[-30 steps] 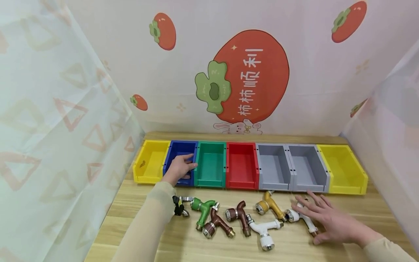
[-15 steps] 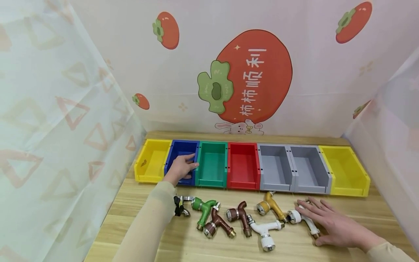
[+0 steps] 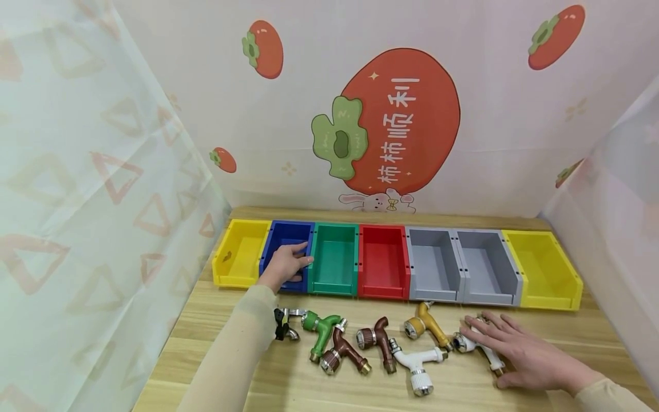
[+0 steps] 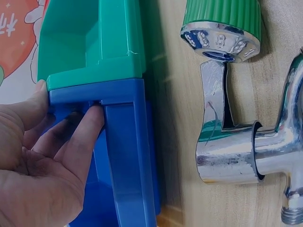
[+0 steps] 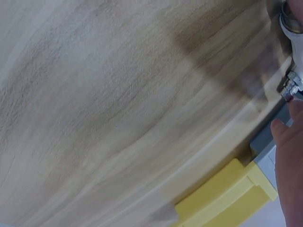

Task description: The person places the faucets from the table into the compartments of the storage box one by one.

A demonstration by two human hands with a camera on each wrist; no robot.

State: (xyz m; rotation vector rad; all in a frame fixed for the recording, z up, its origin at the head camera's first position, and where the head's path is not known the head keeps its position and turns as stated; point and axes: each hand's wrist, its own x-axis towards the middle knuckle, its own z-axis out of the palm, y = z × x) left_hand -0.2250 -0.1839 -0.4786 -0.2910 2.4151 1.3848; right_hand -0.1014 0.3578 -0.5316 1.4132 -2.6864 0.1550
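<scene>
Apparently for steadying, left hand fingers clamp the blue bin's wall beside the green bin, right hand fingers spread apart over the rightmost white faucet on the tabletop.

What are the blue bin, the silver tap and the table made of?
Blue bin: probably plastic, smooth with a soft sheen; its color is even and its edges look moulded.
Silver tap: looks like metal, perhaps chrome-plated; it shines with mirror-like reflections.
Table: pale, streaky grain suggests wood, though it could be a wood-look covering.
</scene>
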